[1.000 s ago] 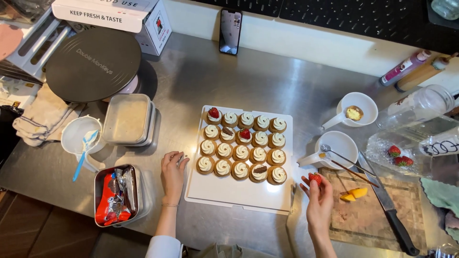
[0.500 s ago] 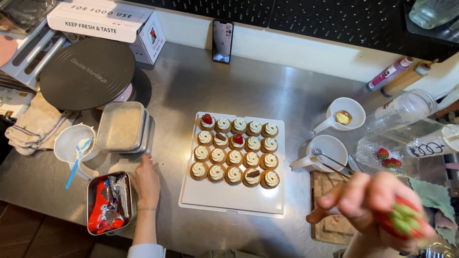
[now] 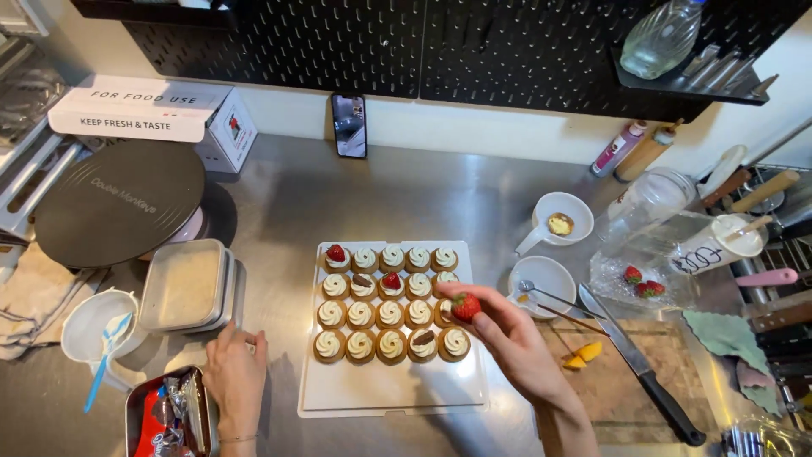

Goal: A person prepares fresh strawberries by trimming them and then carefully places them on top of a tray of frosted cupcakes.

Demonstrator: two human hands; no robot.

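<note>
Red strawberry (image 3: pixel 465 306); white-cream cupcakes (image 3: pixel 389 315), white tray (image 3: pixel 389 393); black pegboard (image 3: pixel 423 42); steel-grey counter (image 3: pixel 406 203).

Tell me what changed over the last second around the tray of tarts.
The right hand took a strawberry from beside the cutting board, lifted it, and now holds it over the tray's right tarts. The left hand slid left off the tray edge onto the counter. Tarts, knife and bowls stayed put.

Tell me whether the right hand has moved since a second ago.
Yes. The right hand, pinching a strawberry, has come in from beside the cutting board and is now over the cupcakes on the white tray.
</note>
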